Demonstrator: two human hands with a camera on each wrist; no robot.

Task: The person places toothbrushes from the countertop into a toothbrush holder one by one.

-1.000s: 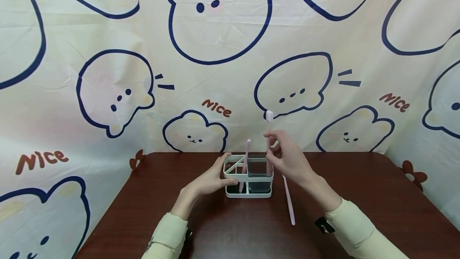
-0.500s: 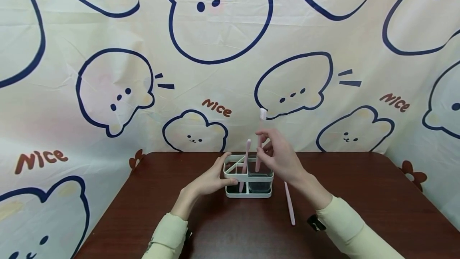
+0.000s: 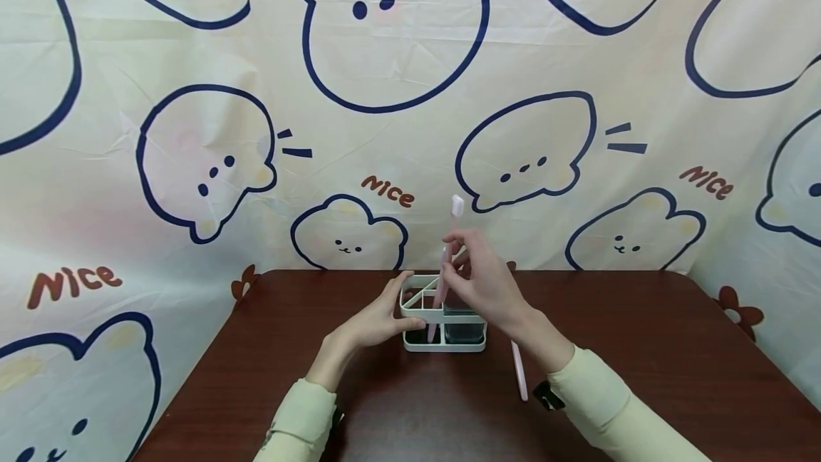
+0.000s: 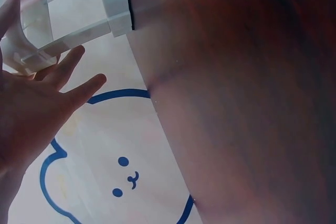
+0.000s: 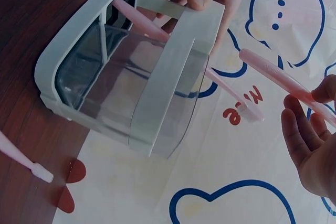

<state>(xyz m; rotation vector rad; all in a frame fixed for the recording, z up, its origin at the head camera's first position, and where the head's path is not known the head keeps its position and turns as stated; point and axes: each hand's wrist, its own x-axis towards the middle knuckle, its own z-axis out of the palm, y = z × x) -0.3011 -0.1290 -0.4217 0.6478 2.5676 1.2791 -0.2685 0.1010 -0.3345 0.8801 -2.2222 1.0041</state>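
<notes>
My left hand (image 3: 372, 318) grips the left side of a pale toothbrush holder (image 3: 463, 319), its thumb on the front of the upper frame. One pink toothbrush (image 5: 139, 20) leans in a small compartment of that holder, bristles up. Above the holder my right hand (image 3: 489, 284) pinches a second pink toothbrush (image 5: 273, 74) between thumb and fingers, white bristles upward. In the right wrist view its handle end hangs free, apart from the frame. In the left wrist view my left hand (image 4: 39, 106) lies along the holder's side (image 4: 113, 3), with some fingers spread.
A third pink toothbrush (image 3: 520, 375) lies on the dark wooden table (image 3: 410, 405), to the holder's right and partly behind my right forearm. A transparent cup (image 5: 152, 77) fills the holder's right part. Behind the table hangs a cartoon-printed cloth (image 3: 212, 248).
My right hand has carried its toothbrush leftward, from the holder's right edge to over its middle, near the standing toothbrush. My left hand and the holder have stayed in place.
</notes>
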